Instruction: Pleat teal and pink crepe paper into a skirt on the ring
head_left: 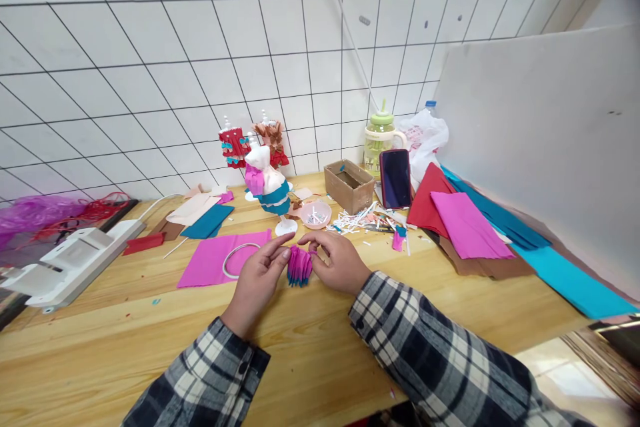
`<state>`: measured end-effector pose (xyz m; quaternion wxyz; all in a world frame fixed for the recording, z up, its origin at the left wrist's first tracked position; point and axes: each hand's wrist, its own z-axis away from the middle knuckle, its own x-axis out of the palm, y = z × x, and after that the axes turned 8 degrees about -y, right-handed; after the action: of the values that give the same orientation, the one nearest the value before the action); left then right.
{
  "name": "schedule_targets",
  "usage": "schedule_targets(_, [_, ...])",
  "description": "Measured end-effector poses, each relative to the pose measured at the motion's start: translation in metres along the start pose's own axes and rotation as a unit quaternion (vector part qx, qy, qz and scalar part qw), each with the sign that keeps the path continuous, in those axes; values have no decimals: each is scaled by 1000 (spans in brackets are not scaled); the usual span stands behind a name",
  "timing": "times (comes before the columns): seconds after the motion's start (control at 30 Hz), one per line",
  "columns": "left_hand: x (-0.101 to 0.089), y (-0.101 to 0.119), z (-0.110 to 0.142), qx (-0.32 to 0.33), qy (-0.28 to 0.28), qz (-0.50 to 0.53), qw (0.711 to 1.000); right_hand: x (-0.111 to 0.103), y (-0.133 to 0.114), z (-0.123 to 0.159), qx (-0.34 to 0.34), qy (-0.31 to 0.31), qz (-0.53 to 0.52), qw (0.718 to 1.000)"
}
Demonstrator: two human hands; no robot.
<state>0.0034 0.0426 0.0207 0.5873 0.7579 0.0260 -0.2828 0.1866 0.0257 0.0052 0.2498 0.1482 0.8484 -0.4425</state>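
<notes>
Between my two hands is a small pleated piece of magenta crepe paper (299,265) with a teal lower edge. My left hand (263,273) pinches its left side between thumb and fingers. On the other side my right hand (336,261) grips the right edge, with the index finger curled over the top. Just beyond my hands stands a miniature dress form (269,180) dressed in white, magenta and teal paper. A flat magenta sheet (205,260) lies left of my left hand, with a roll of tape or white ring (227,263) on it.
Behind stand two more dressed forms, one red (234,148), one brown (274,140). A cardboard box (349,193), phone (395,179), drink bottle (379,147) and pink dish (316,221) with white bits line the back. Folded coloured paper (470,227) lies right; a power strip (85,267) lies left.
</notes>
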Motion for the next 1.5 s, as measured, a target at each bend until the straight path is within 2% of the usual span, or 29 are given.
schedule_targets(0.07, [0,-1,0,3,-5,-17,1000,0,0,0,0,-5,7,1000])
schedule_targets(0.3, [0,-4,0,8,55,-17,998,0,3,-2,19,13,-1,1000])
schedule_targets(0.53, [0,-13,0,17,76,-46,996,-1,6,-3,35,21,6,999])
schedule_targets(0.7, [0,-13,-2,19,75,-50,996,-1,5,-4,46,14,-14,999])
schedule_targets(0.97, [2,-9,-1,9,44,-28,999,3,0,-4,105,-29,-53,993])
schedule_targets(1.23, [0,-5,-2,3,54,-40,998,4,1,-3,96,-33,-54,993])
schedule_targets(1.5, [1,-5,-1,-2,69,-37,997,1,2,-3,124,-36,-63,990])
